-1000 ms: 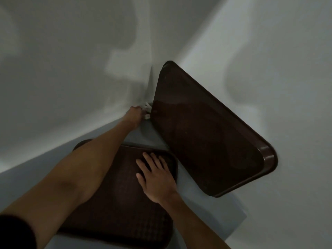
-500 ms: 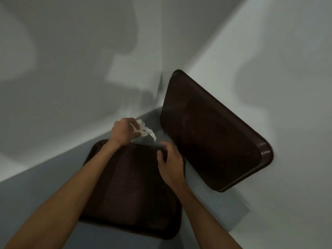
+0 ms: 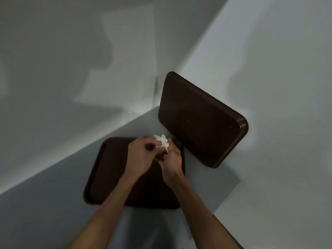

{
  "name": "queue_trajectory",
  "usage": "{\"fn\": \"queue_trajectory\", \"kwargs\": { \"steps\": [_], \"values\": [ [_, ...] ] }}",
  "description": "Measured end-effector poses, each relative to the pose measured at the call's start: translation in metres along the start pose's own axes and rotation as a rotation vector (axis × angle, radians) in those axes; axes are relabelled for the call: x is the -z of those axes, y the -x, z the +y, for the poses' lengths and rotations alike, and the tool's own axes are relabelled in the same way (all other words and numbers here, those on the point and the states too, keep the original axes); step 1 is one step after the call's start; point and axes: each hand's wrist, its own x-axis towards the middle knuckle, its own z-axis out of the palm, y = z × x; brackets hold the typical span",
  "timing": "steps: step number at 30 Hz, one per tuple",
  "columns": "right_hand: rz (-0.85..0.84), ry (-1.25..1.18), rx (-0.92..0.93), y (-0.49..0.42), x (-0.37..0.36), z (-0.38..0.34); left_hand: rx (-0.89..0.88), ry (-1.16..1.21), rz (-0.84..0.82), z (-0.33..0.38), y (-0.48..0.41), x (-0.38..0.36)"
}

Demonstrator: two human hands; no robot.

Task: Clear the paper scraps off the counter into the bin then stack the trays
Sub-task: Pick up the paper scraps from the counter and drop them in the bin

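I record a crumpled white paper scrap (image 3: 161, 141) above the far edge of a brown tray (image 3: 107, 169) flat on the counter (image 3: 53, 203); second tray (image 3: 197, 119) leans against the wall (image 3: 269, 78).

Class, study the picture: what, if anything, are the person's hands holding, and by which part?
A crumpled white paper scrap, pinched at its lower end between the left hand and right hand; its top sticks out above them.

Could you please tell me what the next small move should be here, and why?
Probably lift the paper scrap away toward the bin, which is out of view. The left hand and right hand both pinch the crumpled scrap just above the flat tray, so it is already off the counter. The other tray leans on the wall, not yet stacked.
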Motion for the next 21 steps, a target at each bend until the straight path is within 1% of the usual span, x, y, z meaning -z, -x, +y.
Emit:
{"fn": "queue_trajectory", "kwargs": {
  "steps": [3, 5, 6, 9, 10, 12, 14, 16, 17, 21],
  "values": [
    [0.072, -0.058, 0.015, 0.034, 0.013, -0.007, -0.157, -0.037, 0.008, 0.014, 0.033, -0.011],
    [0.080, -0.036, 0.075, 0.062, 0.028, -0.009, -0.233, -0.165, -0.018, 0.024, 0.057, -0.019],
    [0.083, -0.008, 0.115, 0.076, 0.039, -0.009, -0.257, -0.210, -0.059, 0.032, 0.069, -0.024],
    [0.116, 0.059, 0.223, 0.111, 0.080, -0.006, -0.329, -0.152, -0.238, 0.051, 0.107, -0.042],
    [0.129, 0.071, 0.244, 0.122, 0.096, -0.007, -0.357, -0.116, -0.270, 0.057, 0.120, -0.048],
    [0.161, 0.099, 0.274, 0.147, 0.128, -0.010, -0.412, -0.031, -0.280, 0.066, 0.146, -0.064],
    [0.211, 0.154, 0.300, 0.175, 0.160, -0.013, -0.470, -0.002, -0.243, 0.076, 0.172, -0.083],
    [0.263, 0.213, 0.321, 0.205, 0.192, -0.016, -0.481, -0.051, -0.213, 0.088, 0.195, -0.106],
    [0.287, 0.228, 0.323, 0.220, 0.210, -0.018, -0.463, -0.071, -0.225, 0.094, 0.207, -0.118],
    [0.342, 0.279, 0.354, 0.279, 0.283, -0.029, -0.336, -0.025, -0.435, 0.121, 0.262, -0.171]
  ]
}}
